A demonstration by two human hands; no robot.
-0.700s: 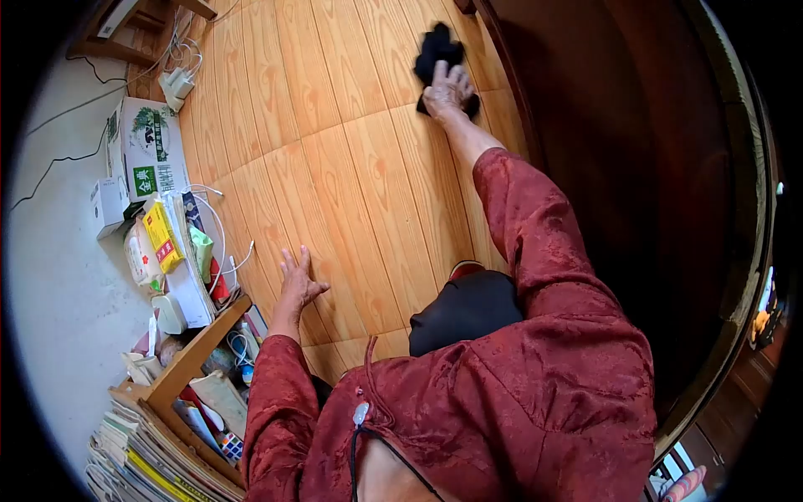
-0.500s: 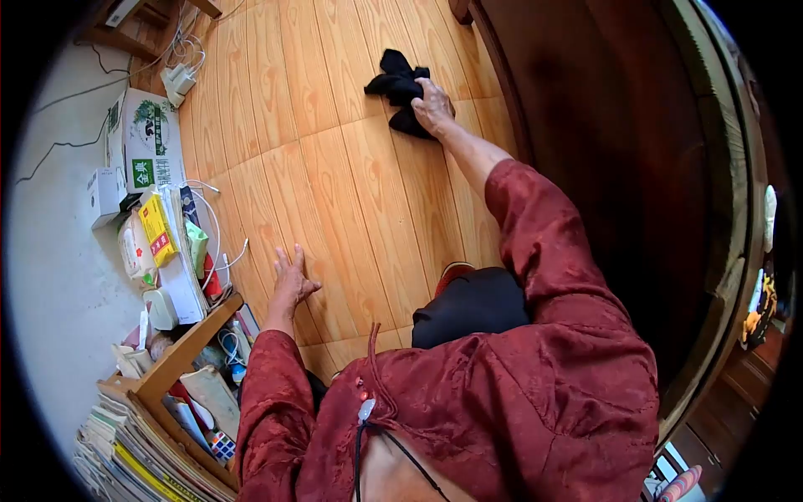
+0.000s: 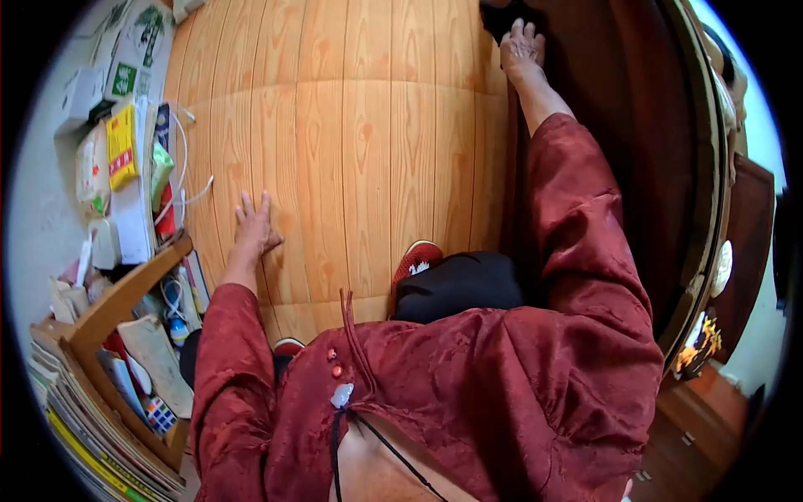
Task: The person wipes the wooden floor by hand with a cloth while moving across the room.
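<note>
My right hand [image 3: 524, 50] is stretched out at the top right, gripping a crumpled black cloth [image 3: 500, 17] with its fingers curled over it. The cloth lies at the border between the floor and the dark brown wooden furniture [image 3: 619, 167]; whether it touches the wood I cannot tell. Over the wood-patterned floor [image 3: 360, 167], on the left, my left hand [image 3: 254, 227] holds nothing and has its fingers spread. White cables [image 3: 180, 197] run just beyond it to the left.
Along the left wall stand a white carton [image 3: 138, 50], a yellow box [image 3: 122, 146] and a wooden shelf [image 3: 125, 293] with books and small items. A puzzle cube [image 3: 160, 415] sits on the shelf. A red shoe [image 3: 416, 259] shows beside my dark-trousered knee [image 3: 456, 289].
My right hand has moved right and farther up with the black cloth, from the open floor to the furniture's edge. The view has shifted too. My left hand stays spread.
</note>
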